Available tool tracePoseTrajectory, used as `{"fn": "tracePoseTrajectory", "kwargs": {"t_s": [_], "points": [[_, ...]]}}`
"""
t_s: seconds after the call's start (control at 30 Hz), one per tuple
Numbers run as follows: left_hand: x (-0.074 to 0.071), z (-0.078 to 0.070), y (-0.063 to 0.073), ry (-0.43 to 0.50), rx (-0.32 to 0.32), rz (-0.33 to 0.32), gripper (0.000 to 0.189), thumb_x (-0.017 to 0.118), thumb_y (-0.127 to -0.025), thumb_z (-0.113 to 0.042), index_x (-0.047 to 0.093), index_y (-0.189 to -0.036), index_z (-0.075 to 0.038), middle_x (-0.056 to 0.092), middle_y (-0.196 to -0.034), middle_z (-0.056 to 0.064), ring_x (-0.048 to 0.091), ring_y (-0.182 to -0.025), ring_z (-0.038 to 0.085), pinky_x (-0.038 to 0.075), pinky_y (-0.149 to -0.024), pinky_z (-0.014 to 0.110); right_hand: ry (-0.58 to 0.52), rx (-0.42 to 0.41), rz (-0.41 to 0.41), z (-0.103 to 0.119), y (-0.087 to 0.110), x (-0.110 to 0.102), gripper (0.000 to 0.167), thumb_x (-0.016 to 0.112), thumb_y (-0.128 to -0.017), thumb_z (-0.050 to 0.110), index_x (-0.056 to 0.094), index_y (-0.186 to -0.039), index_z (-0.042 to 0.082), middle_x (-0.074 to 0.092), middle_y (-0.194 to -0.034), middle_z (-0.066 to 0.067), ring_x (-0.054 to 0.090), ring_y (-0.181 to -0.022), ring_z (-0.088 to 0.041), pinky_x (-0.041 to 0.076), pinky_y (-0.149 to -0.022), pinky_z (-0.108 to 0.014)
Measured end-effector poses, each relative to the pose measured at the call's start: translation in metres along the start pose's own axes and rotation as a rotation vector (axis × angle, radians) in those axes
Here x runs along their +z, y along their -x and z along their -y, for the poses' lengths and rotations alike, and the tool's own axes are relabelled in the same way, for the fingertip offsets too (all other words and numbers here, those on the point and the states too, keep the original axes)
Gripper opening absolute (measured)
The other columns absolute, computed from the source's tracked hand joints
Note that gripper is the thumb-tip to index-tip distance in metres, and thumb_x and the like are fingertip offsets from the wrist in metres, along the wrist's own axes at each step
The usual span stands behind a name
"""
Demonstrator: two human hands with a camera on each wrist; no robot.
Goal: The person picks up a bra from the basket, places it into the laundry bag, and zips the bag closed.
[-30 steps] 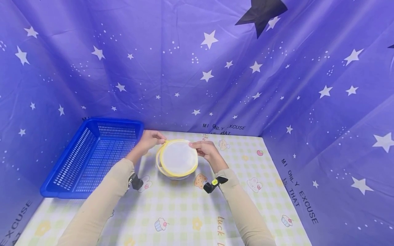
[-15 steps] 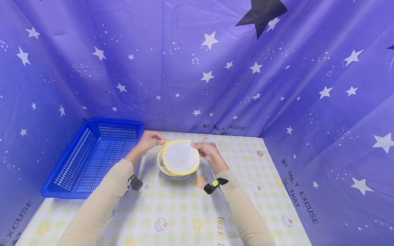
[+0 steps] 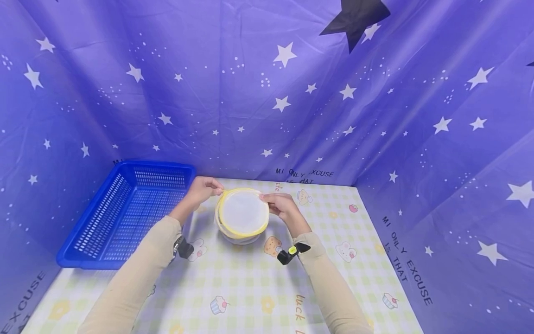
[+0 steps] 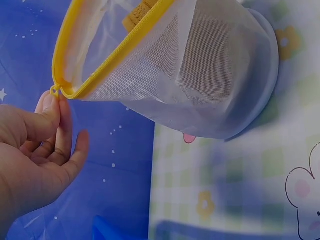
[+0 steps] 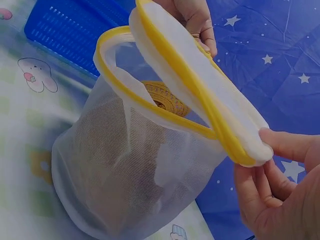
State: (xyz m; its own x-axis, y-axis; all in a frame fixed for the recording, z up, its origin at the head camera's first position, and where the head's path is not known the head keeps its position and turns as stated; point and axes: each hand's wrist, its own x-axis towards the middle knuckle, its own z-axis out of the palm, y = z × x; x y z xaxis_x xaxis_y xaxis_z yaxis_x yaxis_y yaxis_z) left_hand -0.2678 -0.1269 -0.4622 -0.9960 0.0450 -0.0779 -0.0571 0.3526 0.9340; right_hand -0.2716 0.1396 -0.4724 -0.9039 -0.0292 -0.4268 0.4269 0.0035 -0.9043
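Note:
A white mesh laundry bag with a yellow zip stands on the table, its round lid partly unzipped and tilted over the opening. At the far left of the rim, my left hand pinches the small yellow zip end between thumb and forefinger. My right hand pinches the lid's right edge, thumb on top and fingers beneath. Through the gap in the right wrist view shows a coiled yellow-brown patterned strip inside the bag. Something brownish shows dimly through the mesh, its kind hidden.
A blue perforated plastic basket stands at the left of the table, close beside my left forearm. The table has a green checked cloth with printed cartoons. Purple star-patterned curtains enclose the back and sides.
The lid shifted slightly right, then back left, and the gap along the bag's left rim now looks narrower. Both hands keep their pinches and have barely moved.

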Motion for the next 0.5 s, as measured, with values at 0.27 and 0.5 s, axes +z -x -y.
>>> {"fn": "tracePoseTrajectory", "kwargs": {"t_s": [0.27,0.5], "points": [[0.0007,-0.0038,-0.0015,-0.007,-0.007,-0.047,0.012,0.071,-0.092,0.0,0.073,-0.101,0.007,0.075,-0.103,0.021,0.07,-0.094,0.027,0.057,-0.094,0.042,0.069,0.008,0.137,0.0017,0.0055,-0.0013,0.036,0.072,-0.093,0.009,0.065,-0.123,-0.01,0.074,-0.08,0.0,0.071,-0.072,-0.012,0.064,-0.075,-0.029],[0.0032,-0.0071,-0.0027,0.003,-0.012,-0.036,0.014,0.07,-0.093,-0.002,0.072,-0.103,0.007,0.073,-0.111,0.024,0.068,-0.099,0.029,0.055,-0.098,0.044,0.106,0.01,0.224,0.0033,0.008,-0.002,0.04,0.068,-0.095,0.01,0.061,-0.128,-0.01,0.072,-0.086,-0.001,0.07,-0.076,-0.012,0.064,-0.079,-0.03]]}}
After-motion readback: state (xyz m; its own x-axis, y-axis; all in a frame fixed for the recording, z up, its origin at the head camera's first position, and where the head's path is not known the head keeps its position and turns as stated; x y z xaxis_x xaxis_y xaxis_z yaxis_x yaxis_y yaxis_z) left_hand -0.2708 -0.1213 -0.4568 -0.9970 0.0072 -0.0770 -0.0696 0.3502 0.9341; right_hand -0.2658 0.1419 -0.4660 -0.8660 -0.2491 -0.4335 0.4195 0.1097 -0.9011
